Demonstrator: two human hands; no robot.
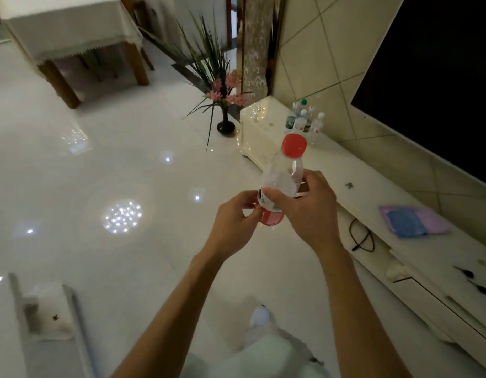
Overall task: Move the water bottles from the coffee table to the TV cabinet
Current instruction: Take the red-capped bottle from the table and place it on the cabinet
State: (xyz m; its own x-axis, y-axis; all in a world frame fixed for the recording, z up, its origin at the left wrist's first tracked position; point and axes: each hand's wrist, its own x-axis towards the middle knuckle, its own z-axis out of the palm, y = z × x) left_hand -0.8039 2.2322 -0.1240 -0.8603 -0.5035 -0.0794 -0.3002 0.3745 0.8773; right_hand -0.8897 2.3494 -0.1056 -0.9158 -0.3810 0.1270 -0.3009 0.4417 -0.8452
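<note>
A clear water bottle (284, 174) with a red cap and red label is upright in mid-air at the centre of the head view. My right hand (310, 208) wraps its middle from the right. My left hand (233, 219) pinches the red label near its base from the left. The long white TV cabinet (378, 197) runs along the right wall. Several water bottles (304, 120) stand grouped at its far end, beyond the held bottle. A corner of the white coffee table (42, 309) shows at the lower left.
A dark TV screen (440, 85) hangs above the cabinet. On the cabinet lie a purple-and-blue cloth (413, 221), a black cable (361, 238) and keys (470, 279). A vase of flowers (225, 115) stands on the glossy floor beside the cabinet's far end. A cloth-covered table (72, 36) is at top left.
</note>
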